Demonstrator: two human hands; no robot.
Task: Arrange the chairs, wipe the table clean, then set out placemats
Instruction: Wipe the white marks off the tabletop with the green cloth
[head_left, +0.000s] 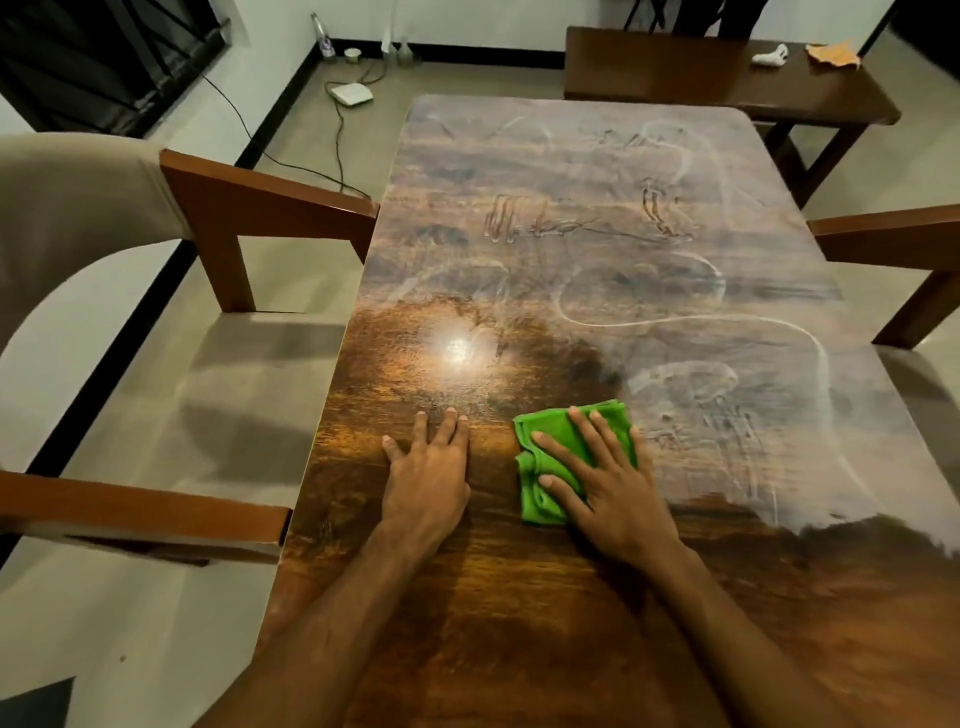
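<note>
A glossy wooden table (571, 218) fills the middle of the head view. Its far and right parts carry a whitish dusty film with wipe streaks, while the near left part shines dark. My right hand (608, 483) presses flat, fingers spread, on a folded green cloth (545, 431) near the table's front centre. To the cloth's left, my left hand (428, 473) rests flat on the bare wood. A beige armchair (171, 364) with brown wooden arms stands pushed against the table's left edge. Another chair's wooden arm (893, 239) shows at the right edge.
A dark wooden bench (675, 73) stands beyond the table's far end, with an orange cloth (834, 54) and a small white object (771, 56) on it. On the floor at the back left lie a white box (352, 94), cables and bottles.
</note>
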